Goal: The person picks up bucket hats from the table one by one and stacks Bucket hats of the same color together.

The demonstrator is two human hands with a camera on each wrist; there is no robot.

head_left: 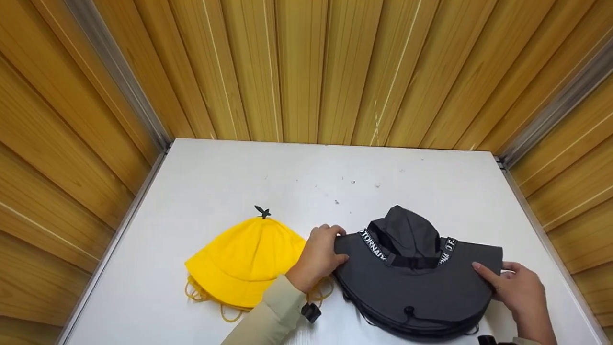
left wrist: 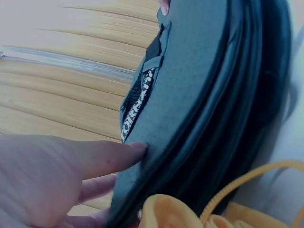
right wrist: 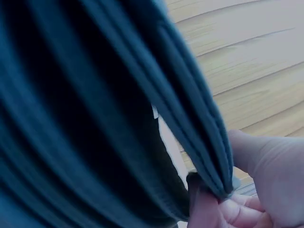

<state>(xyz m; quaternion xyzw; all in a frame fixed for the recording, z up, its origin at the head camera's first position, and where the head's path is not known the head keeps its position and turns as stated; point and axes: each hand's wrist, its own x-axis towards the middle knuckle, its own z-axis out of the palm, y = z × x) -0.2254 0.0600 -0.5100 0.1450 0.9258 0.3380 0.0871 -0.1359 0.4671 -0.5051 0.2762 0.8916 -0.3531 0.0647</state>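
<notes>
A stack of dark grey brimmed hats lies at the right, its top hat folded with the crown poking up behind a wide brim and a lettered band along it. At the stack's left end, my left hand pinches the top brim, thumb in front and fingers behind. The right hand grips the other end, its thumb over the brim. Several layered brim edges show in the right wrist view. Beside my left hand are yellow hats with a dark green sprout on top, partly hidden by that forearm.
The white table has a few small dark marks near its middle. Wood-patterned walls enclose it at the back and both sides. Yellow cords trail from under the yellow hats, and a black cord lock sits on the grey brim.
</notes>
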